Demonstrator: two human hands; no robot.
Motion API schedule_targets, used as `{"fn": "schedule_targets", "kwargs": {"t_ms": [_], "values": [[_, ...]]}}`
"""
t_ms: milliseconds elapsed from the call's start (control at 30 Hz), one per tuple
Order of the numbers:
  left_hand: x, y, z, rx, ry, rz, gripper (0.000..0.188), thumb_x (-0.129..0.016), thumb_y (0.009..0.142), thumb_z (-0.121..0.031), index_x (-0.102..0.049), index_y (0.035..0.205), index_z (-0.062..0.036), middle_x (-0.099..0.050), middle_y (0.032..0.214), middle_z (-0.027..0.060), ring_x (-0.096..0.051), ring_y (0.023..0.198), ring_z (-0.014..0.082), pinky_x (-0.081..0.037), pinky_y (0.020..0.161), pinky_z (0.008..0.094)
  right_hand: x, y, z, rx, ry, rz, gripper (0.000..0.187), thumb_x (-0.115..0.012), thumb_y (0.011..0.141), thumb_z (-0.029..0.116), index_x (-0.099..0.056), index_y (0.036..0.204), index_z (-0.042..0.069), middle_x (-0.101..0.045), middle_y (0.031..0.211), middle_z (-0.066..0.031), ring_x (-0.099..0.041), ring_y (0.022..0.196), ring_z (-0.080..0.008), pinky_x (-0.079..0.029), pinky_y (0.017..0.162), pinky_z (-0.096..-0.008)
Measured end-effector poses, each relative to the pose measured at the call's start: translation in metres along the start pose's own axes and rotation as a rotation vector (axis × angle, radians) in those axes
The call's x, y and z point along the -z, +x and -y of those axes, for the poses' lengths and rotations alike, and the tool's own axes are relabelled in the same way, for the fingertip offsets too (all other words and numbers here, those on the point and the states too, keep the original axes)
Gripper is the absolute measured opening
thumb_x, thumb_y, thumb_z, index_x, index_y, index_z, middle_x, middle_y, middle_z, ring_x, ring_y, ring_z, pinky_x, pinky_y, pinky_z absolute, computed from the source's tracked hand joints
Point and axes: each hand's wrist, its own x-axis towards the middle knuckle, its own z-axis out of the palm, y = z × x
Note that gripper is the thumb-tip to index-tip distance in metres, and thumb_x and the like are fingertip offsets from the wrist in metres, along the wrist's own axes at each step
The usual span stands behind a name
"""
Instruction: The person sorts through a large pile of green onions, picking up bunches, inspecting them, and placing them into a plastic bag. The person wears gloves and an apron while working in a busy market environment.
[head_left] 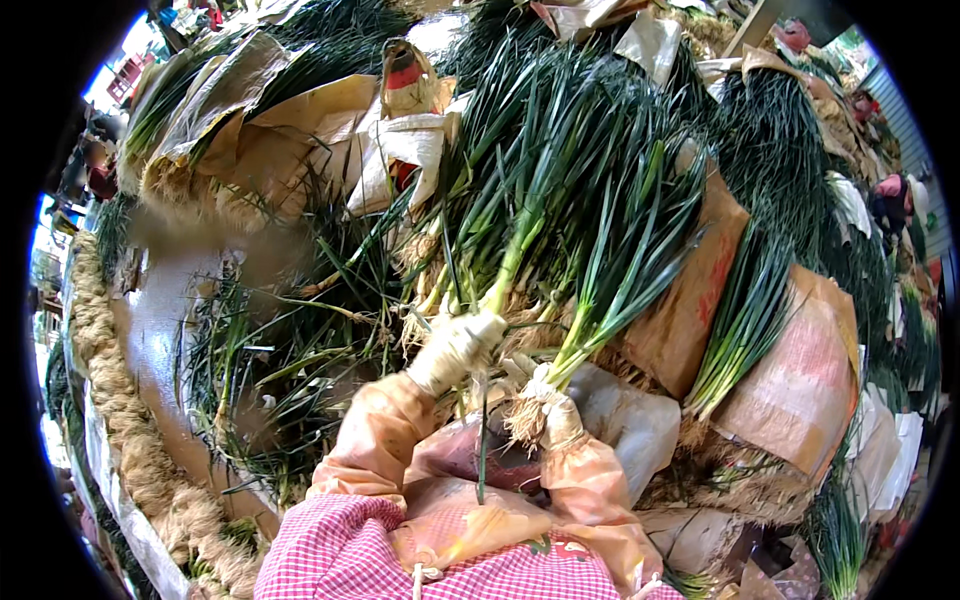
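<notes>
My left hand [458, 352], in a dirty off-white glove, reaches forward into the pile of spring onions [560, 170]. Its fingers are closed round the pale lower stems of a spring onion [508, 272] whose leaves point away from me. Close to my body, my right hand [552, 398] is closed on a small bunch of spring onions [588, 345]. Green leaves fan up and right from that bunch, and its tangled roots [526, 418] hang beside the fingers. A single dark green leaf [483, 440] dangles below my left hand. Peach-coloured sleeve covers wrap both forearms.
Loose leaves and scraps [300, 350] litter the left side. Beyond them runs a long row of stacked roots [110, 360] beside a wet floor [165, 310]. Sacking-wrapped bundles stand at the right [790, 380] and far left [270, 140]. More spring onions [770, 140] lie at the far right.
</notes>
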Motion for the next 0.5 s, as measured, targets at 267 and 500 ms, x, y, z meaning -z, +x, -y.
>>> {"fn": "schedule_targets", "kwargs": {"t_ms": [267,500], "values": [[-0.049,0.056,-0.014,0.091,-0.24,-0.061,0.041,-0.05,0.091,-0.041,-0.061,0.101,-0.0024,-0.065,0.086,0.0068,-0.061,0.065,0.0154,-0.048,0.056,0.0262,-0.016,-0.005,0.001,-0.097,-0.427,-0.174,0.027,-0.066,0.072,-0.007,-0.056,0.094,0.005,-0.054,0.087,-0.0003,-0.056,0.084,-0.0134,-0.047,0.077,-0.0247],[-0.037,0.058,0.031,-0.101,0.589,-0.284,0.033,-0.05,0.091,-0.04,-0.067,0.089,-0.0118,-0.062,0.064,0.0039,-0.056,0.051,0.013,-0.045,0.052,0.0262,0.0,0.003,-0.007,0.054,-0.113,-0.033,0.028,-0.062,0.072,-0.007,-0.054,0.097,0.003,-0.058,0.093,-0.0086,-0.058,0.091,-0.0209,-0.048,0.083,-0.0302]]}}
